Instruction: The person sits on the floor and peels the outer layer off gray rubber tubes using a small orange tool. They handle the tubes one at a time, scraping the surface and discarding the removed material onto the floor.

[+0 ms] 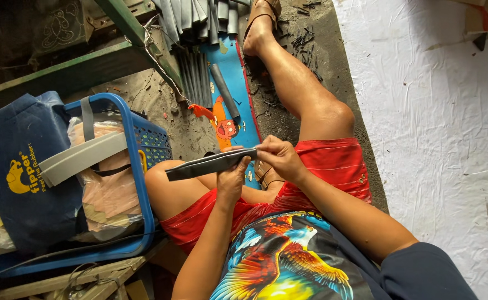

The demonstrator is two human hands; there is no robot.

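I sit on the ground, one leg stretched out and the other bent. Both hands hold a flat dark grey rubber strip (208, 165) over my lap. My left hand (232, 180) grips it from below near its middle, thumb up against it. My right hand (279, 157) pinches the strip's right end between fingers and thumb. The strip's left end sticks out free above my bent knee.
A blue plastic basket (144, 166) at left holds a dark blue bag (27, 178), a plastic bag and a grey strip (83, 158). A blue printed board (234, 83) with a dark rod (224, 91) lies ahead. More grey strips (194, 22) are stacked beyond. White sheeting (438, 128) covers the right.
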